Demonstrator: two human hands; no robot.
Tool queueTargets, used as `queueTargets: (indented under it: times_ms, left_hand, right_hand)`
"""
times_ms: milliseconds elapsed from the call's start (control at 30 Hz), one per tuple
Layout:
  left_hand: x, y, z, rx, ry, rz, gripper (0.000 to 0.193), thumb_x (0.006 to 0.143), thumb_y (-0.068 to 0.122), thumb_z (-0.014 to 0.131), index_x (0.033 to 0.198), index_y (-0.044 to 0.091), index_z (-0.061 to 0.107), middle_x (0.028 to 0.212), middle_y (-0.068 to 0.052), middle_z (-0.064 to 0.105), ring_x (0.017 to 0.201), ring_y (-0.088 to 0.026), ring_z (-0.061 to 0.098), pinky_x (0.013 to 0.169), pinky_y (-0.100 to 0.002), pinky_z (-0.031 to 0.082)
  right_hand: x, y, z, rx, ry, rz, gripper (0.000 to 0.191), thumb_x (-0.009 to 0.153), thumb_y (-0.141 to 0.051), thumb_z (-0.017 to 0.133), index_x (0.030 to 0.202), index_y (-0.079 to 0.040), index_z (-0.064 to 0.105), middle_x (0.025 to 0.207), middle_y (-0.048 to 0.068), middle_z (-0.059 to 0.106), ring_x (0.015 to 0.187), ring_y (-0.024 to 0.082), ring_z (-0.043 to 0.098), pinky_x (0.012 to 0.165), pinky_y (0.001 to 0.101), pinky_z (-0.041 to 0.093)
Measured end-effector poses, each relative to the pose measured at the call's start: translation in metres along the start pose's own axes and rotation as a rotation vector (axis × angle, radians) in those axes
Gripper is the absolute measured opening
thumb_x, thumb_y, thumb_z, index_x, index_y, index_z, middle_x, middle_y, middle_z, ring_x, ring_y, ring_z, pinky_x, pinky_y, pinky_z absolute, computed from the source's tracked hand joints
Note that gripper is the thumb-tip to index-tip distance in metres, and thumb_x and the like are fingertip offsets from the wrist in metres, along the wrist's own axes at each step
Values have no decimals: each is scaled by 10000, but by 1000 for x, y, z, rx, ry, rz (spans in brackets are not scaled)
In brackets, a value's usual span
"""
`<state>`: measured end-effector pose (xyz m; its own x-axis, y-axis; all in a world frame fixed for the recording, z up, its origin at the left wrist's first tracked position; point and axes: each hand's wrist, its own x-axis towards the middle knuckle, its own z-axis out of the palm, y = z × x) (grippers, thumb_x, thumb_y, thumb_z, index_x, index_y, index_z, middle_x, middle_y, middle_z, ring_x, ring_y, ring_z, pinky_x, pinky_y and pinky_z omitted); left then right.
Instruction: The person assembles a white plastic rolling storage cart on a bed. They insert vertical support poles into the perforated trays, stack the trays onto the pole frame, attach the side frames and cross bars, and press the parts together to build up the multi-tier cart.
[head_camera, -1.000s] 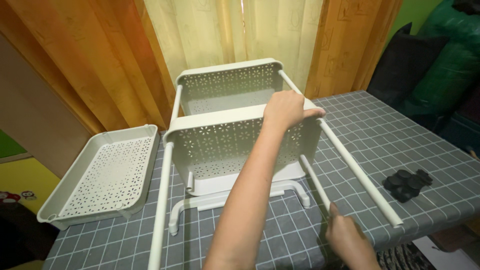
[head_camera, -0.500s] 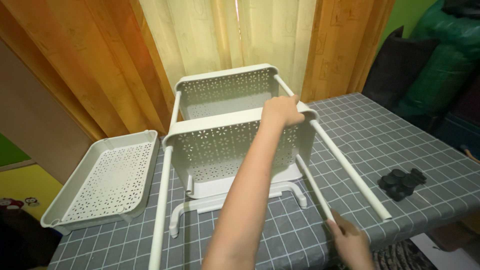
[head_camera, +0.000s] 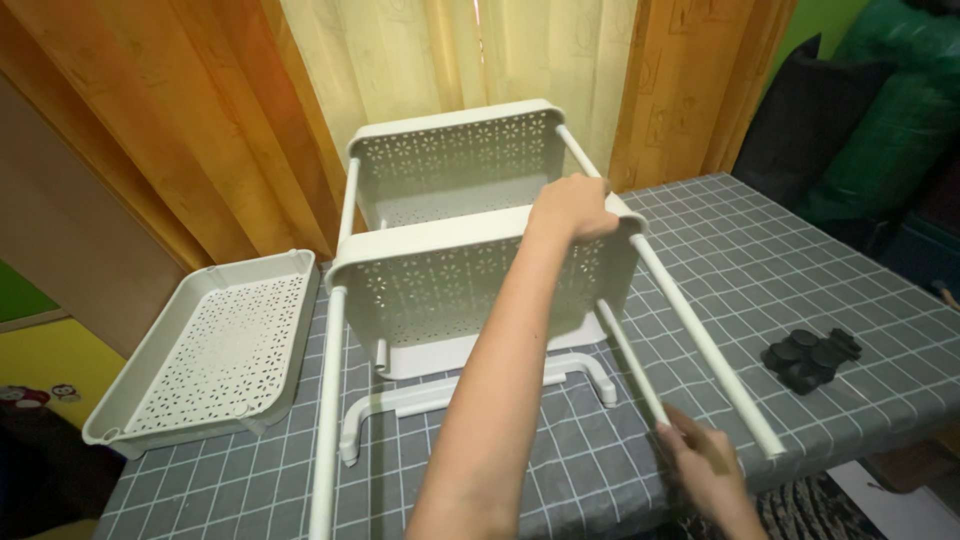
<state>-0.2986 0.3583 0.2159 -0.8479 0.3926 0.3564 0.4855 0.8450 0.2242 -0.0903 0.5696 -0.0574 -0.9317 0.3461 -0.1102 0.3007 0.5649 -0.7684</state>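
Lying on its side across the grey-checked cloth-covered surface (head_camera: 720, 240): a pale grey-white perforated plastic shelf rack (head_camera: 470, 270), two baskets threaded on long white poles, long axis running from the curtain side toward the near edge. Beside it, to the left and apart: a loose perforated pale plastic tray (head_camera: 215, 345), flat on the cloth. Jutting from the front basket toward the near right: two white plastic poles, the outer one (head_camera: 705, 345) longer, the inner one (head_camera: 632, 360) shorter, roughly parallel. Further right, well apart: a small heap of black round plastic parts (head_camera: 812, 358).

Left hand (head_camera: 575, 205) reached across, curled shut over the top right rim of the front basket. Right hand (head_camera: 700, 455) low at the near edge, fingers closed round the free end of the inner pole, so pole stretching straight away from that hand toward the rack, and right hand much the nearer to its tip
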Motion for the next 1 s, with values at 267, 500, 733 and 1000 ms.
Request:
queueTargets:
  times_ms: [267, 500, 733, 1000]
  left_hand:
    - [-1, -6, 0, 39, 60, 18, 398, 769, 386, 664, 1058, 129, 757, 1026, -173, 745, 1014, -351, 714, 893, -465, 563]
    - [-68, 4, 6, -91, 628, 420, 523, 756, 104, 661, 1279, 94, 675, 1349, -217, 615, 1311, -374, 545, 1142, -454, 436]
    - [-201, -36, 53, -215, 472, 185, 397, 785, 63, 645, 1177, 96, 698, 1291, -192, 639, 1226, -381, 590, 1056, -494, 469]
    - [-310, -106, 104, -39, 285, -319, 183, 785, 110, 697, 964, 109, 737, 1034, -136, 685, 1062, -342, 621, 886, -495, 495]
  right_hand:
    - [12, -13, -3, 73, -42, -78, 538, 875, -356, 701, 1368, -141, 673, 819, 171, 738, 687, 282, 687, 654, 401, 543]
    - [-31, -40, -25, -244, 378, -419, 395, 845, -309, 723, 1208, -156, 735, 1004, 118, 725, 916, 340, 705, 796, 436, 557]
    - [-79, -80, -6, 5, 371, -710, 237, 833, -125, 708, 1063, -98, 761, 1011, 87, 719, 932, 268, 722, 812, 388, 571]
    - [-26, -142, 83, -180, 35, -994, 260, 784, -101, 710, 1035, -68, 769, 1056, 131, 724, 1015, 358, 667, 891, 452, 529]
